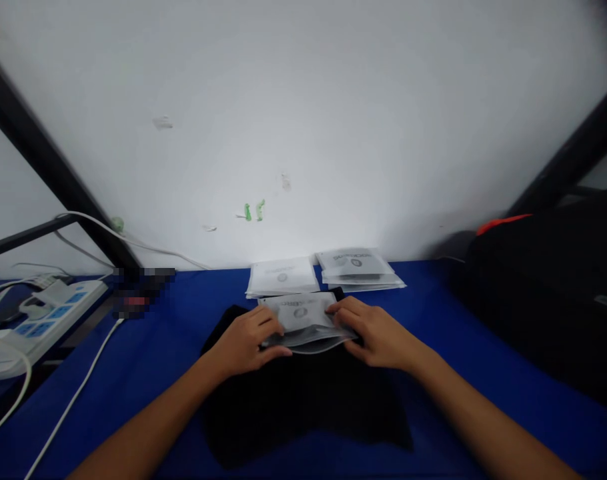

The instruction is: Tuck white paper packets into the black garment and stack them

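Note:
A translucent printed plastic bag (299, 312) lies over a black cloth (308, 400), its near edge gaping toward me. My left hand (251, 339) grips the bag's left side, thumb low at the opening and fingers curled on top. At the right side, my right hand (376, 332) holds the same bag, with its fingertips on the upper face and the thumb near the open edge. Something dark shows faintly through the bag, but I cannot make out what. The cloth spreads under both hands, and its far part is hidden by the bag.
Behind the hands lie a pale flat bag (283, 275) and a stack of similar bags (358, 268) against the wall. A white power strip (58, 320) and cables are at left. A large black bag (548, 293) stands at right on the blue tabletop (148, 373).

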A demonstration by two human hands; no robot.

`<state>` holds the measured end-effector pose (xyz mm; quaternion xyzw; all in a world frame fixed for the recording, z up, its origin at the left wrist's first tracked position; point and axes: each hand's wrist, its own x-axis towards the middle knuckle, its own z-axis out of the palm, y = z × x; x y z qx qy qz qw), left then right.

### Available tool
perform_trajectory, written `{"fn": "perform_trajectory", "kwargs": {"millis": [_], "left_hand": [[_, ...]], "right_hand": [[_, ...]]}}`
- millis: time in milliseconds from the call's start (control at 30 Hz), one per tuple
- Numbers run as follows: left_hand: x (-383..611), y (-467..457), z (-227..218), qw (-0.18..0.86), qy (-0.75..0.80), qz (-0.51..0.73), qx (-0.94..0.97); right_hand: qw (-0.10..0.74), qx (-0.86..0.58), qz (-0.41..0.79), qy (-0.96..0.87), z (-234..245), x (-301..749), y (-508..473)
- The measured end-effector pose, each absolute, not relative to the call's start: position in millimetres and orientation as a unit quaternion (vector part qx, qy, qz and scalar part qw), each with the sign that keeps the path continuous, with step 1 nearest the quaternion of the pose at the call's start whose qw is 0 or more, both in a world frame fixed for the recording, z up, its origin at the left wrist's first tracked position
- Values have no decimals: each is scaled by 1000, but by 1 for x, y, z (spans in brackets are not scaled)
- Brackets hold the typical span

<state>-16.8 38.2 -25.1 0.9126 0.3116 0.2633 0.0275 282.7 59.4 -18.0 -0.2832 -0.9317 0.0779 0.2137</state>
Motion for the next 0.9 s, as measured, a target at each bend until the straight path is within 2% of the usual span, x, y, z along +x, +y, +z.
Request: {"fn": "perform_trajectory", "kwargs": {"millis": [67,167,367,433,533,733,800,900], "left_hand": [[-16,37,-24,39,318,260,911],[-14,34,-22,7,302,243,922],[-3,29,-18,-140,303,284,899],[0,28,-17,-162,316,310,882],[3,27,-17,-180,320,323,872],[10,22,-20,-136,307,305,891],[12,19,-20,-98,301,284,905],[13,13,-20,-25,308,235,922]], "right_hand": [[186,-288,68,-937,-14,281,56],[197,-279,40,-939,-12,277,52],[333,-141,-61,-930,-17,253,32],[327,-122,-92,-933,-22,241,25],[286,-179,-107,-935,-30,225,21],[148,-360,-88,-917,-47,212,33],[138,-362,-113,-915,-48,215,37],[181,-291,-146,-928,-46,224,40]]}}
